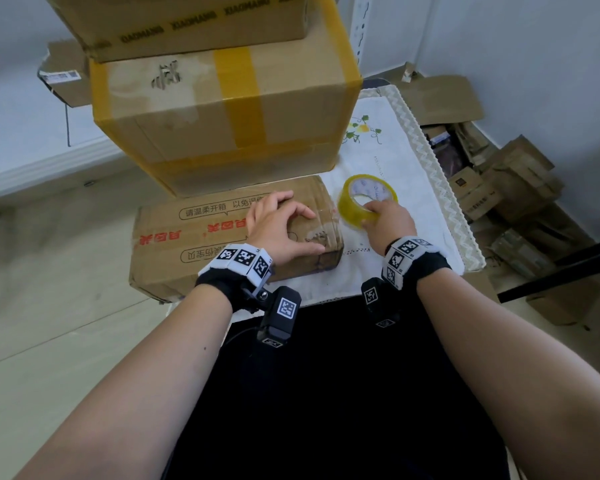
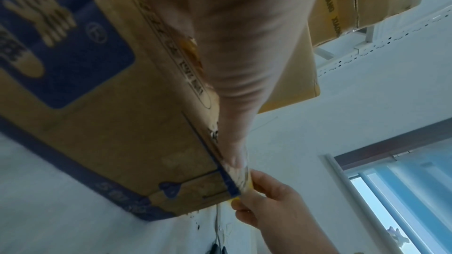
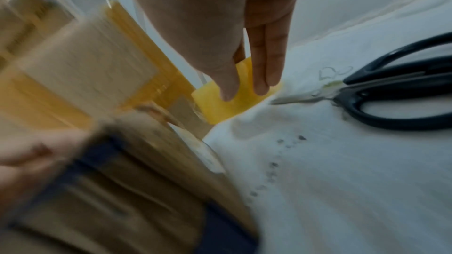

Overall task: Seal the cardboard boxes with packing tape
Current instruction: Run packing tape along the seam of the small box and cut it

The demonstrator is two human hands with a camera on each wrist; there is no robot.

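**Two hands at work on a printed carton beside a roll of yellow tape**

Two bare forearms, each banded at the wrist with black-and-white marker tags, reach forward over a dark lap to a tabletop (image 1: 388, 271) spread with a white embroidered cloth (image 1: 395, 157). The left hand (image 1: 280, 227) rests on the right end of a low cardboard box (image 1: 194, 244) printed with red and black characters; its fingers (image 1: 281, 199) are spread and lightly bent over the top panel, the thumb lying along the near edge, pressing rather than gripping. The left wrist view shows the same thumb running down the carton's corner edge, where blue print borders the side panel. Just to the right, the right hand (image 1: 388, 218) holds a roll of yellowish packing tape (image 1: 366, 197), which stands tilted on the cloth close to the box's right end; the fingers (image 3: 265, 59) are narrowed round the roll's near rim, thumb on one side, two straight fingers on the other. In the right wrist view a pair of black-handled scissors (image 3: 391, 94) lies on the cloth just beyond the roll. Behind the low carton, a larger box (image 1: 222, 116) banded with broad yellow tape sits on it, and a third box (image 1: 187, 22) with printed yellow tape is stacked on top. Farther right, beyond the tabletop's edge, flattened cardboard and small cartons (image 1: 499, 188) are heaped on the floor against a pale wall.
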